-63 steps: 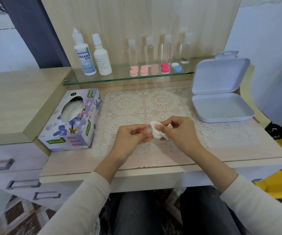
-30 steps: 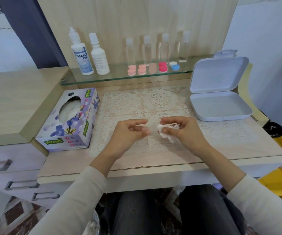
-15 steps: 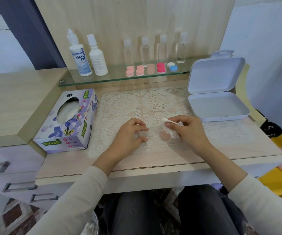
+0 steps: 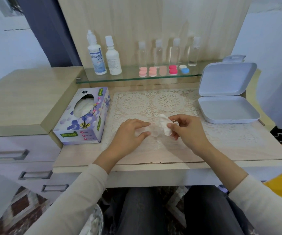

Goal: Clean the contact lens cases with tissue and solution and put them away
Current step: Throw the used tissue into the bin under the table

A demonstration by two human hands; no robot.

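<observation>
Hands have parted since a moment ago: my right hand pinches the crumpled white tissue. The pale translucent lens case now lies on the lace mat, midway along the front edge of the bench. My left hand is loosely spread beside it. Wiping looks done, I judge.

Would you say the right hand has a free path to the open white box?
Likely yes: the open white box lies beyond and right of the right hand, only lace mat between, though that hand grips a tissue wad.
</observation>
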